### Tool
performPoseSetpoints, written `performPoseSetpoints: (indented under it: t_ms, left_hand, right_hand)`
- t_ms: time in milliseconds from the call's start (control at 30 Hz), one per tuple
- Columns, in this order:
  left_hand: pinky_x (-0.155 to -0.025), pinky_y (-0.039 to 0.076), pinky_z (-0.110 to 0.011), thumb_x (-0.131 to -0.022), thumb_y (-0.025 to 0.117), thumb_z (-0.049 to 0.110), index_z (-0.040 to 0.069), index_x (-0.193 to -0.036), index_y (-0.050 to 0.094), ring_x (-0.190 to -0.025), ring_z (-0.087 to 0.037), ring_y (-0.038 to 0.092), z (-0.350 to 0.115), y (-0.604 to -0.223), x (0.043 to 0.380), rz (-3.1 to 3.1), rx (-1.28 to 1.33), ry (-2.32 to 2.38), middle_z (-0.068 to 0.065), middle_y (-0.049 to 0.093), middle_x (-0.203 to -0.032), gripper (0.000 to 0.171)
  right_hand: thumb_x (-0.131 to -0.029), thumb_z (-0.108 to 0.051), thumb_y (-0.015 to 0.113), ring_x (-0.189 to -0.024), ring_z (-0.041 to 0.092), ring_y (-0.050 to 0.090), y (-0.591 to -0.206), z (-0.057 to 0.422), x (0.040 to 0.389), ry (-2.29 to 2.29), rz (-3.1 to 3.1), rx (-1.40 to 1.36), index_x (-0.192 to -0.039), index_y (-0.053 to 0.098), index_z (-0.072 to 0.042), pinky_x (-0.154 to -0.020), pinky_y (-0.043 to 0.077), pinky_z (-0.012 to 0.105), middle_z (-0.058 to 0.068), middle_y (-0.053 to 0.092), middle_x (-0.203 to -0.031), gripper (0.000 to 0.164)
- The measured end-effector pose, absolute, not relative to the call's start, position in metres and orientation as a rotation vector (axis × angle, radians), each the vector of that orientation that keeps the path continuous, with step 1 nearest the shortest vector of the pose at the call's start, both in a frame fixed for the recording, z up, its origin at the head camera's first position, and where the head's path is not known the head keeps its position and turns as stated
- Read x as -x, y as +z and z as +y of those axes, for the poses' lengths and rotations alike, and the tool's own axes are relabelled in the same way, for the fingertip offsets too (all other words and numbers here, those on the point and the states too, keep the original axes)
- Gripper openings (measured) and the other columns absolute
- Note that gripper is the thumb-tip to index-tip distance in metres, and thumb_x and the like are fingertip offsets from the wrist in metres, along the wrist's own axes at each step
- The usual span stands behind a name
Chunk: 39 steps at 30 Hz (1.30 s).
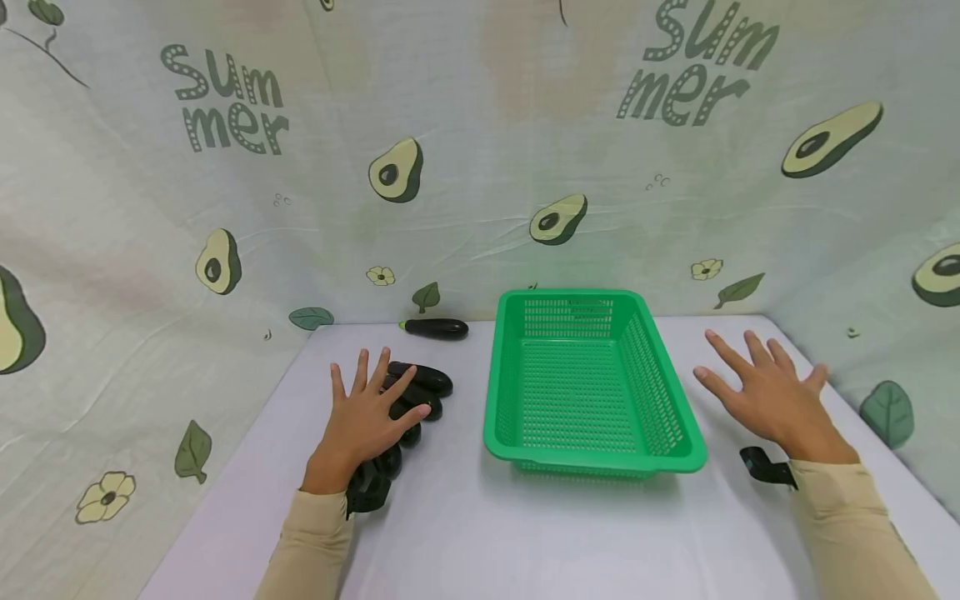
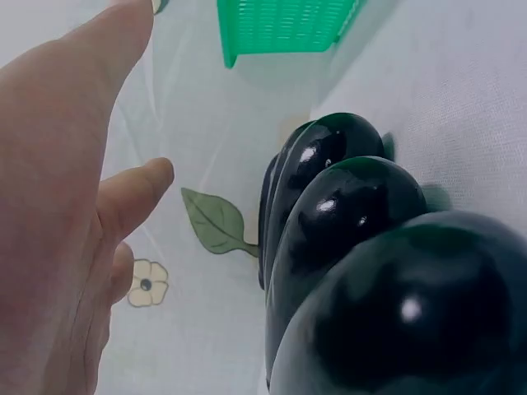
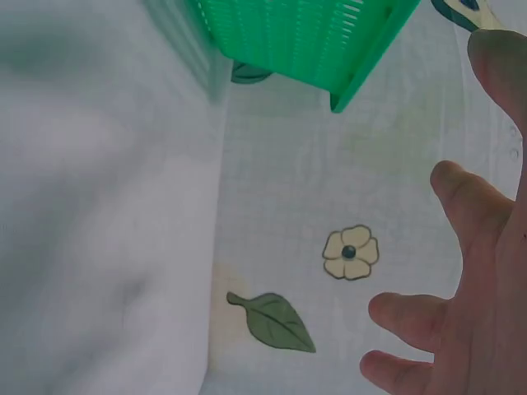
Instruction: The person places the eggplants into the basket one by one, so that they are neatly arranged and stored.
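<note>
My left hand (image 1: pixel 365 422) is spread with straight fingers above a row of dark, glossy eggplants (image 1: pixel 426 379), partly covering them in the head view. In the left wrist view several rounded eggplant ends (image 2: pixel 354 206) line up beside the hand, which holds none of them. One more eggplant (image 1: pixel 437 329) with a green stem end lies apart at the back of the table. My right hand (image 1: pixel 783 404) also has its fingers spread and holds nothing. It is to the right of a green plastic basket (image 1: pixel 517 452), whose perforated floor is bare.
A white cloth covers the table (image 1: pixel 450 533). Behind it and at both sides hangs a curtain (image 1: pixel 480 167) printed with avocados, leaves and flowers. Black wrist cameras (image 1: pixel 765 467) are strapped below both hands.
</note>
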<state>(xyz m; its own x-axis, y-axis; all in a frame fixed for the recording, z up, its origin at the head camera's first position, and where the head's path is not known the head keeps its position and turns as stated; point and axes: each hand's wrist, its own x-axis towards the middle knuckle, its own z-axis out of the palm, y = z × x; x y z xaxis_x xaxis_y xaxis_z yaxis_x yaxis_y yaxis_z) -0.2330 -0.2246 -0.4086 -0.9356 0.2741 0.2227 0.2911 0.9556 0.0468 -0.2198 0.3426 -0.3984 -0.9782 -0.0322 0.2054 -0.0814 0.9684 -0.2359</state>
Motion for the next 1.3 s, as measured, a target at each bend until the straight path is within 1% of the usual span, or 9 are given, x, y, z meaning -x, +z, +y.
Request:
performPoseSetpoints:
  t_ms: [267, 667, 800, 900, 1000, 1067, 1133, 1233, 1300]
  left_hand:
    - [-0.109, -0.015, -0.069, -0.093, 0.04, 0.077, 0.03, -0.156, 0.037, -0.151, -0.042, -0.003, -0.23, -0.41, 0.227, -2.89, 0.406, -0.124, -0.013, 0.008, -0.167, 0.079]
    - [-0.107, -0.017, -0.07, -0.096, 0.04, 0.072, 0.027, -0.157, 0.037, -0.151, -0.043, -0.002, -0.246, -0.417, 0.225, -2.923, 0.372, -0.284, -0.015, 0.008, -0.166, 0.075]
    - [-0.108, -0.015, -0.071, -0.098, 0.042, 0.068, 0.025, -0.155, 0.042, -0.151, -0.044, 0.002, -0.252, -0.422, 0.225, -2.916, 0.37, -0.332, -0.016, 0.013, -0.166, 0.071]
    - [-0.107, -0.012, -0.073, -0.099, 0.044, 0.065, 0.024, -0.152, 0.047, -0.15, -0.044, 0.008, -0.256, -0.424, 0.226, -2.898, 0.375, -0.377, -0.016, 0.021, -0.164, 0.068]
    - [-0.106, -0.007, -0.076, -0.1, 0.045, 0.063, 0.022, -0.148, 0.053, -0.149, -0.044, 0.015, -0.26, -0.426, 0.226, -2.877, 0.377, -0.422, -0.017, 0.029, -0.161, 0.064]
    - [-0.106, -0.004, -0.077, -0.1, 0.046, 0.061, 0.02, -0.145, 0.056, -0.148, -0.044, 0.019, -0.263, -0.426, 0.226, -2.862, 0.375, -0.453, -0.017, 0.034, -0.159, 0.062]
    - [-0.106, -0.003, -0.077, -0.101, 0.046, 0.059, 0.018, -0.143, 0.058, -0.146, -0.043, 0.023, -0.265, -0.426, 0.226, -2.847, 0.371, -0.484, -0.017, 0.038, -0.156, 0.06]
    - [-0.106, -0.001, -0.077, -0.103, 0.045, 0.055, 0.015, -0.141, 0.06, -0.144, -0.043, 0.028, -0.271, -0.427, 0.225, -2.822, 0.359, -0.537, -0.018, 0.043, -0.153, 0.057]
    - [-0.106, 0.003, -0.077, -0.104, 0.045, 0.052, 0.013, -0.14, 0.061, -0.142, -0.043, 0.033, -0.277, -0.429, 0.223, -2.812, 0.355, -0.569, -0.019, 0.046, -0.15, 0.055]
  right_hand:
    - [-0.101, -0.063, 0.04, -0.139, 0.062, 0.012, -0.401, 0.333, 0.217, 0.363, -2.894, -0.127, -0.162, 0.013, -0.03, -0.09, -0.006, 0.089, 0.037, 0.016, -0.157, 0.075]
    - [-0.105, -0.051, 0.044, -0.127, 0.061, 0.037, -0.418, 0.319, 0.216, 0.449, -2.834, -0.254, -0.162, 0.02, -0.027, -0.092, 0.022, 0.082, 0.036, 0.037, -0.148, 0.067]
    - [-0.106, -0.048, 0.044, -0.129, 0.06, 0.037, -0.421, 0.318, 0.216, 0.57, -2.83, -0.272, -0.162, 0.021, -0.026, -0.093, 0.029, 0.079, 0.034, 0.037, -0.149, 0.064]
    - [-0.107, -0.046, 0.042, -0.133, 0.059, 0.034, -0.423, 0.316, 0.216, 0.744, -2.827, -0.27, -0.162, 0.018, -0.026, -0.096, 0.028, 0.078, 0.032, 0.035, -0.152, 0.063]
    - [-0.109, -0.04, 0.04, -0.131, 0.057, 0.039, -0.427, 0.313, 0.215, 0.941, -2.775, -0.297, -0.162, 0.016, -0.025, -0.095, 0.032, 0.075, 0.031, 0.038, -0.151, 0.06]
    - [-0.11, -0.035, 0.039, -0.128, 0.054, 0.046, -0.432, 0.312, 0.215, 1.052, -2.72, -0.331, -0.162, 0.017, -0.023, -0.097, 0.042, 0.064, 0.031, 0.043, -0.147, 0.058]
    - [-0.111, -0.031, 0.037, -0.124, 0.048, 0.052, -0.436, 0.31, 0.215, 1.133, -2.665, -0.366, -0.162, 0.02, -0.02, -0.093, 0.051, 0.047, 0.031, 0.047, -0.144, 0.055]
    - [-0.112, -0.029, 0.034, -0.121, 0.026, 0.059, -0.443, 0.307, 0.216, 1.213, -2.622, -0.387, -0.162, 0.021, -0.02, -0.082, 0.054, 0.025, 0.03, 0.048, -0.144, 0.052]
    - [-0.112, -0.031, 0.032, -0.12, 0.018, 0.056, -0.447, 0.304, 0.216, 1.257, -2.619, -0.386, -0.162, 0.021, -0.022, -0.081, 0.052, 0.025, 0.028, 0.045, -0.147, 0.052]
